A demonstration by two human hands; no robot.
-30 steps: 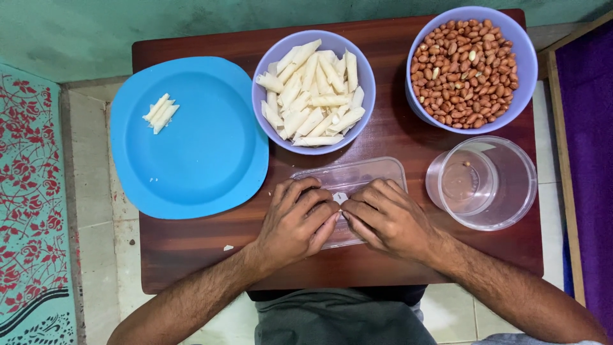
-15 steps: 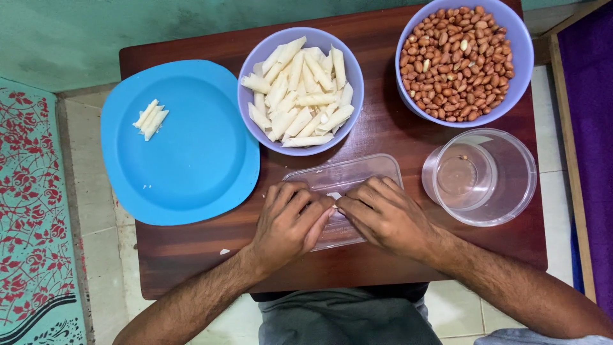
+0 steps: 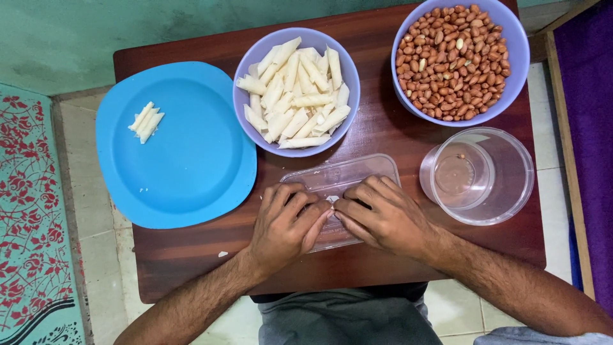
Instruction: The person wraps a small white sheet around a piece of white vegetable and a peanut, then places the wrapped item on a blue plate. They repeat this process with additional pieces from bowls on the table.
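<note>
Seen from the head camera, looking straight down: a person sits at a small dark wooden desk [image 3: 191, 255], both forearms reaching in from the bottom edge. The left hand [image 3: 284, 227] and the right hand [image 3: 383, 214] lie side by side, fingers curled and fingertips meeting, over a shallow clear plastic tray [image 3: 338, 176] near the desk's front edge. Between the fingertips sits a small white piece [image 3: 331, 199], pinched by both hands; it is too small to tell what it is. The hands cover most of the tray's near half.

Just behind the tray stands a lilac bowl [image 3: 246, 76] filled with pale, short pasta tubes [image 3: 294, 96]. To its right, at the far corner, a second lilac bowl [image 3: 517, 38] is heaped with reddish-brown peanuts [image 3: 453, 61]. In front of that bowl, beside the right hand, stands a clear round plastic container [image 3: 511, 185] with a single speck inside.

To the left, a bright blue plate [image 3: 185, 160] hangs over the desk's left edge; a few pasta tubes [image 3: 145, 121] lie together near its upper left rim.

Below the desk's left side is a teal floor mat with a red floral pattern [image 3: 29, 211].
</note>
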